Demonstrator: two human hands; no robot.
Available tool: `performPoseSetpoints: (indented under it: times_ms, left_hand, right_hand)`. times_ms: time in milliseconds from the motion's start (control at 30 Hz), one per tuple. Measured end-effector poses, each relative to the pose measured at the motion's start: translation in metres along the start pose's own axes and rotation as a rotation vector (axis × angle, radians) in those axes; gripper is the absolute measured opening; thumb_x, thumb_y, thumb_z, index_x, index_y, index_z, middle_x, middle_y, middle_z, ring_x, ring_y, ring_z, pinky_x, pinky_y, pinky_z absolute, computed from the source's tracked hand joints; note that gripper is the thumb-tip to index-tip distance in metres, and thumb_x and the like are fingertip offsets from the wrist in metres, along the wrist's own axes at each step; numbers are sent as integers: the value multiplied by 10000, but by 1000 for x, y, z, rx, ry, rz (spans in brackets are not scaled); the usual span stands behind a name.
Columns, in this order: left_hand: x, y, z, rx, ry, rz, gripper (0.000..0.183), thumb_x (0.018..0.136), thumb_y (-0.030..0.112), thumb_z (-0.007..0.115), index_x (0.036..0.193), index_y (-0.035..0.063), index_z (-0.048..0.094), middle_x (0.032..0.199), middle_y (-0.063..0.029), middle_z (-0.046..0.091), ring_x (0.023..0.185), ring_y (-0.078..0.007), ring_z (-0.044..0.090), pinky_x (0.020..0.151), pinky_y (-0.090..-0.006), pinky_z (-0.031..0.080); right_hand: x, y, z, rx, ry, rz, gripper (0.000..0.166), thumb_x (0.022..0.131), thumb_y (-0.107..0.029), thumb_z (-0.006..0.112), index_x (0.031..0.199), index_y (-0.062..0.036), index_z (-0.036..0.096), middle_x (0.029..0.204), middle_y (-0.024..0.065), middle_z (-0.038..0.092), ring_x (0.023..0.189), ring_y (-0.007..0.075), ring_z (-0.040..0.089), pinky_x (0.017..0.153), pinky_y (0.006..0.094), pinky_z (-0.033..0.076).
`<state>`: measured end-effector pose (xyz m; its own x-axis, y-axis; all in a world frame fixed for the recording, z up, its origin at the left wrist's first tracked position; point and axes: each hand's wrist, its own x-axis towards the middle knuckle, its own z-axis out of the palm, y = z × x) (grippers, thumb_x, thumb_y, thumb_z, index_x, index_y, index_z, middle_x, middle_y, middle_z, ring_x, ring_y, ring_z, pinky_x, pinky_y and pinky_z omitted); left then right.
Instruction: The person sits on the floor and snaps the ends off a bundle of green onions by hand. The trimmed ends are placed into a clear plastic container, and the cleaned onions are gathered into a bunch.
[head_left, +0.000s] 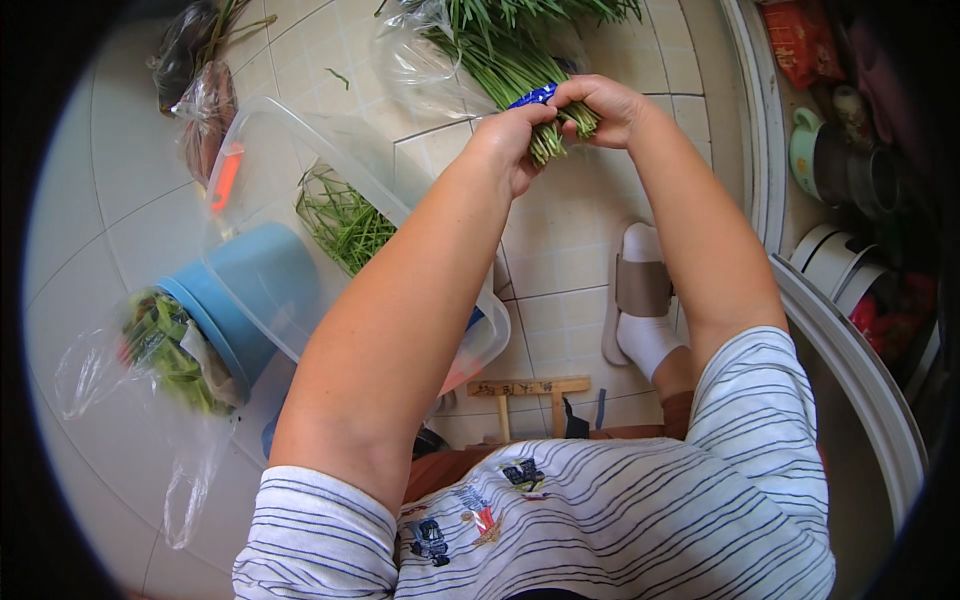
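A large bundle of long green stalks, likely garlic chives (487, 56), lies at the top, its cut ends pointing towards me. A blue band (534, 96) wraps it near those ends. My left hand (514, 142) grips the bundle from the left, thumb beside the band. From the right, my right hand (604, 109) holds the bundle, fingertips at the band's right end. The two thumbs nearly meet. Whether the fingers pinch the band itself, I cannot tell. A clear plastic bag (424, 71) lies partly around the bundle.
Loose green stalks (349, 225) lie in a translucent plastic bin (262, 112) on the left, partly behind my left arm. Beside it are a blue bucket (262, 277) and bagged leafy vegetables (176, 352). A small wooden stool (529, 386) stands near me; a curved door track (847, 375) runs right.
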<state>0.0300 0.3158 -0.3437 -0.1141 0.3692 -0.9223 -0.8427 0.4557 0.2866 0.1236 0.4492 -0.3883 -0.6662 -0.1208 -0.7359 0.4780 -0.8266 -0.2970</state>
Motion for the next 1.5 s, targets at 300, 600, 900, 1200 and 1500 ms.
performPoseSetpoints:
  times_ms: [300,600,900,1200,1500]
  left_hand:
    - [-1,-7,2,5,31,20,136,824,62,554,960,67,545,833,-59,558,731,-186,533,615,-345,438]
    - [8,-10,-4,90,329,30,122,810,25,509,929,52,516,811,-81,532,709,-226,520,602,-397,420]
    - [108,-39,-54,750,258,-17,142,840,27,483,966,21,549,835,-133,572,682,-248,555,558,-417,454]
    - [-186,43,-19,1296,-75,453,258,818,199,584,1004,55,691,940,-68,683,840,-171,630,713,-335,491]
    - [-466,-22,-104,1013,300,1562,843,668,192,827,1334,19,341,1235,-199,514,1175,-291,492,988,-364,383]
  right_hand:
    - [-13,-17,3,-448,95,-24,214,771,-50,689,951,-55,573,755,27,602,583,75,545,426,184,403]
    - [-19,-46,36,-1206,427,-129,273,762,-68,582,1025,0,560,721,74,619,563,131,578,461,288,454]
    - [-163,-104,140,-1764,562,-53,196,760,-60,521,944,-8,564,667,74,556,569,153,536,515,318,450]
    - [-338,-74,261,-1924,826,-328,343,746,59,517,1085,21,558,783,133,586,630,224,558,607,337,481]
    - [-381,33,459,-2569,232,-620,351,740,-80,635,1069,32,585,920,169,621,787,220,598,698,332,497]
